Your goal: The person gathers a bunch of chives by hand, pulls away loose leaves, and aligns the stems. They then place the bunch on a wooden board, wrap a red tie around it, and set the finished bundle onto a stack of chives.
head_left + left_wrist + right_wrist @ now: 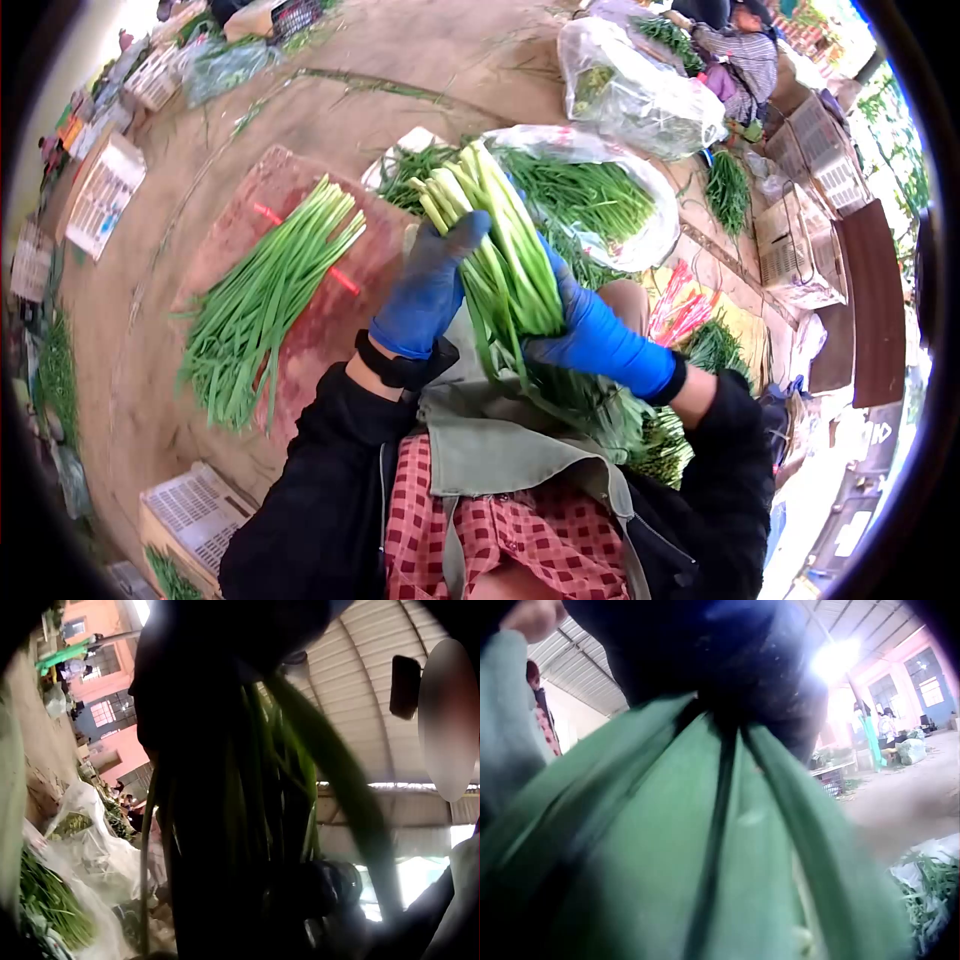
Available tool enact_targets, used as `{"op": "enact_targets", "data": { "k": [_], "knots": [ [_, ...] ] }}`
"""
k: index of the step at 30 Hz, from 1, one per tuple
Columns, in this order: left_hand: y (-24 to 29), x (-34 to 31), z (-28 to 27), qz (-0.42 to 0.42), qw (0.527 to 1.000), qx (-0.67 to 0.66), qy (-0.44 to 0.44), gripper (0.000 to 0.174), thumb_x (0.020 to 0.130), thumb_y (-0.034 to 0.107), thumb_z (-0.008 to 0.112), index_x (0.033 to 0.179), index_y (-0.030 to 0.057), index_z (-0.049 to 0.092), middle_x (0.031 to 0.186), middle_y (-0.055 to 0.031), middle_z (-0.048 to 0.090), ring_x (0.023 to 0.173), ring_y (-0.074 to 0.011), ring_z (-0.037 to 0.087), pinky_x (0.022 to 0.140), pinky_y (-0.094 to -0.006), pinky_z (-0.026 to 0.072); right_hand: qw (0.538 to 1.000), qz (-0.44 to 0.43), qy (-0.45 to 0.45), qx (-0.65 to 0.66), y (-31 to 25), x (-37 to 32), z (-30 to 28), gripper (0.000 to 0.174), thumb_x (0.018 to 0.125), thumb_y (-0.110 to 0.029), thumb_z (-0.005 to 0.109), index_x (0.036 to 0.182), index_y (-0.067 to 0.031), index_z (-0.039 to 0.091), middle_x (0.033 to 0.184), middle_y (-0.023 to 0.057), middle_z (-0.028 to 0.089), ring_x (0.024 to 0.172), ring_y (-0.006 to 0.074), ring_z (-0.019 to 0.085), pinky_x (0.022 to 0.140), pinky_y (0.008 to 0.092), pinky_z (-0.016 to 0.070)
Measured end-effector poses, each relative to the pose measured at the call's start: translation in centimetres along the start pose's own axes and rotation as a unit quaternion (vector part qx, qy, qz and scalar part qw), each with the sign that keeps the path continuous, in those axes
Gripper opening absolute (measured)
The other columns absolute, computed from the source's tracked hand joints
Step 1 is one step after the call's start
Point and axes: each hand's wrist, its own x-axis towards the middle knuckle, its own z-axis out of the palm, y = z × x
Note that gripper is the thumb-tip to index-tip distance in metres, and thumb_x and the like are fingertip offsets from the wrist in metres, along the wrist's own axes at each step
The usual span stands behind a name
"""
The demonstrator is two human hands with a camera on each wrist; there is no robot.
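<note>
Both hands wear blue gloves and hold one bunch of garlic chives (505,250) in front of the apron, pale stem ends up and leaves hanging down. My left hand (425,285) grips its left side, thumb across the stems. On the right side, lower down, my right hand (605,335) wraps round the bunch, its far fingers hidden behind the stems. Wide green leaves (667,855) fill the right wrist view below the glove. The left wrist view is mostly dark, with a blurred leaf (337,772) across it. Another bunch (270,300) lies on a reddish board at left.
A red tie (345,282) runs under the bunch on the board (305,375). Beyond my hands sits a plastic-lined heap of greens (590,195). Red ties (685,310) lie at right. Crates (800,245) and a seated person (740,65) are farther right; another crate (195,515) stands lower left.
</note>
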Motion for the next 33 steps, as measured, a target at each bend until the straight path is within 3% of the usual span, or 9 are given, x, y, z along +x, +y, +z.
{"op": "enact_targets", "data": {
  "k": [3,8,12,16,18,22,25,28,33],
  "knots": [
    [-0.3,-0.3,-0.4,0.019,1.000,-0.013,0.001,0.067,0.083,0.027,0.064,0.137,0.0017,0.031,0.126,-0.0142,0.051,0.114,-0.0268,0.052,0.097,-0.0378,0.0422,0.995,0.062,-0.018,-0.080,0.5,-0.4,2.2,0.106,0.071,-0.012,0.069,0.146,-0.0100,-0.007,0.131,0.0274,0.043,0.105,0.0422,0.055,0.085,0.0394,0.0469],
    [0.4,-0.7,-1.1,-0.010,0.998,-0.061,0.028,0.048,0.078,0.013,0.069,0.120,0.0017,0.049,0.105,-0.0080,0.061,0.093,-0.0170,0.059,0.084,-0.0314,0.0481,0.990,-0.007,-0.015,-0.143,0.7,0.2,3.7,0.108,0.072,-0.016,0.071,0.145,-0.0088,-0.009,0.125,0.0308,0.046,0.098,0.0447,0.057,0.081,0.0420,0.0480],
    [0.7,-1.4,-0.9,-0.039,0.999,-0.009,0.034,0.037,0.074,0.003,0.071,0.109,0.0024,0.059,0.096,-0.0036,0.064,0.084,-0.0119,0.061,0.076,-0.0270,0.0500,0.973,0.125,-0.054,-0.185,0.6,0.0,4.3,0.108,0.073,-0.023,0.071,0.143,-0.0035,-0.008,0.125,0.0334,0.042,0.088,0.0481,0.057,0.076,0.0455,0.0486],
    [1.0,-1.7,-1.3,-0.042,0.999,-0.006,0.029,0.054,0.076,0.000,0.064,0.126,0.0022,0.044,0.100,-0.0085,0.063,0.095,-0.0183,0.062,0.086,-0.0313,0.0481,0.988,-0.026,-0.131,-0.081,0.3,0.4,2.6,0.107,0.070,-0.029,0.077,0.145,-0.0039,0.004,0.129,0.0294,0.042,0.112,0.0377,0.052,0.093,0.0398,0.0426],
    [1.2,-1.8,-1.6,-0.032,0.999,-0.024,-0.013,0.048,0.076,-0.002,0.061,0.122,0.0029,0.047,0.100,-0.0088,0.063,0.096,-0.0203,0.062,0.088,-0.0338,0.0470,0.970,0.087,-0.159,-0.164,-6.6,2.7,-4.7,0.082,0.076,-0.020,0.073,0.142,-0.0045,0.026,0.128,0.0141,0.051,0.114,0.0220,0.050,0.098,0.0338,0.0374],
    [2.1,-1.5,1.1,-0.038,0.994,-0.009,-0.106,0.051,0.076,-0.003,0.063,0.123,0.0030,0.045,0.100,-0.0081,0.064,0.097,-0.0197,0.061,0.088,-0.0332,0.0459,0.984,-0.122,-0.084,-0.101,-11.9,7.8,-8.9,0.051,0.092,-0.029,0.050,0.132,0.0017,0.042,0.129,0.0142,0.051,0.119,0.0212,0.048,0.102,0.0327,0.0337],
    [1.5,-1.2,2.0,0.005,0.985,0.040,-0.170,0.056,0.076,-0.003,0.064,0.127,0.0026,0.043,0.101,-0.0074,0.065,0.098,-0.0189,0.060,0.088,-0.0323,0.0454,0.809,-0.346,-0.099,-0.465,-14.2,9.8,-8.8,0.038,0.095,-0.015,0.040,0.129,0.0022,0.045,0.123,0.0157,0.055,0.108,0.0209,0.056,0.095,0.0321,0.0420],
    [2.4,-1.7,1.6,0.160,0.926,0.299,-0.168,0.043,0.077,0.000,0.066,0.118,0.0009,0.054,0.102,-0.0062,0.065,0.096,-0.0159,0.061,0.084,-0.0286,0.0482,0.870,-0.219,-0.297,-0.327,-12.4,12.2,-4.1,0.050,0.091,-0.023,0.052,0.132,0.0031,0.041,0.114,0.0160,0.060,0.097,0.0238,0.061,0.087,0.0339,0.0472],
    [1.3,-1.1,1.2,-0.008,0.993,0.053,-0.102,0.025,0.078,0.005,0.065,0.101,0.0004,0.061,0.093,-0.0092,0.064,0.091,-0.0199,0.063,0.080,-0.0302,0.0511,0.924,0.060,-0.360,-0.117,-10.9,12.4,-5.0,0.062,0.089,-0.035,0.056,0.136,0.0009,0.037,0.116,0.0173,0.059,0.103,0.0209,0.058,0.086,0.0310,0.0469]
  ]
}}
